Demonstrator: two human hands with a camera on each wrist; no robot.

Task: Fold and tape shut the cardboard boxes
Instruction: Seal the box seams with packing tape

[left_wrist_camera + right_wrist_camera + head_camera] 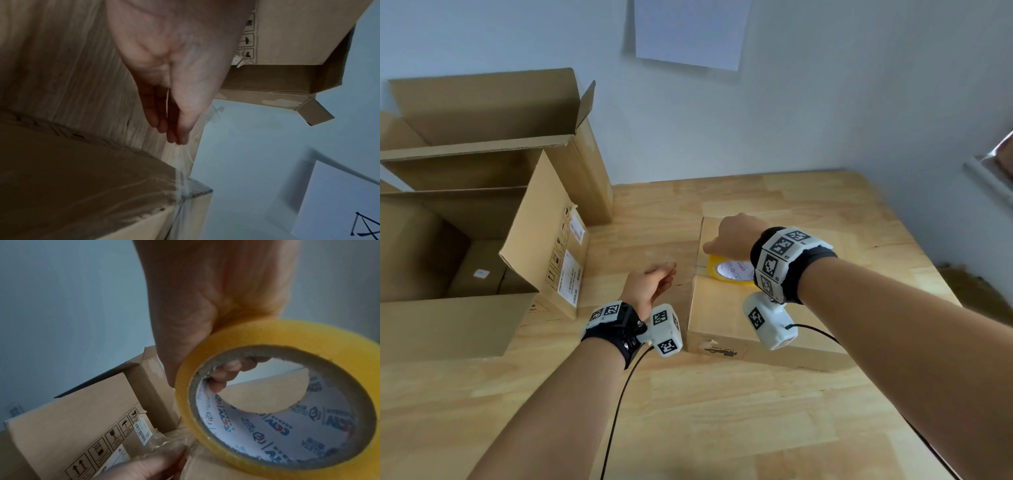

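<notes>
A closed cardboard box lies on the wooden table, centre right. My right hand holds a yellow tape roll upright on the box's top near its left edge. In the right wrist view the fingers hook through the roll's core. My left hand hovers just left of the box. In the left wrist view its fingertips come together on a clear tape end that runs to the box corner.
A large open box with smaller boxes inside stands at the left, its flap leaning toward me. Behind it against the wall stands a taller open box. A paper sheet hangs on the wall. Wrist cables trail over the near table.
</notes>
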